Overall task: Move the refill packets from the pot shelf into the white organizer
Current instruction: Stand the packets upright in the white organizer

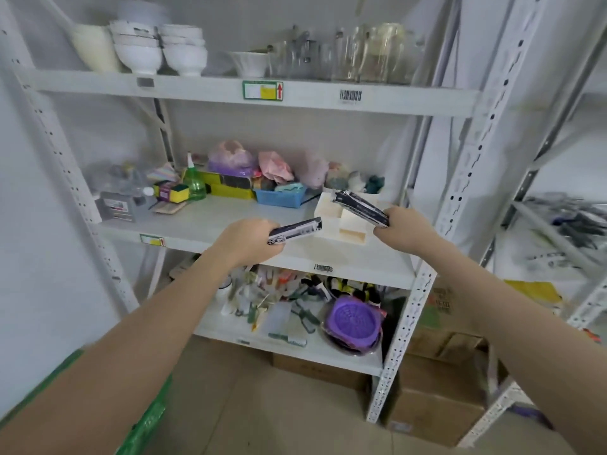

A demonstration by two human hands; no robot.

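Observation:
Each of my hands holds a flat dark refill packet with white print. My left hand grips one packet that points right, its tip close to the left side of the white organizer. My right hand grips the other packet, tilted up to the left, directly above the organizer's compartments. The organizer is a stepped white box that stands on the right part of the middle shelf. What lies inside its compartments is hidden from me.
A blue basket, a green spray bottle, sponges and plastic bags fill the back of the middle shelf. Bowls and glass jars stand above. A purple strainer and utensils lie below. Cardboard boxes sit on the floor.

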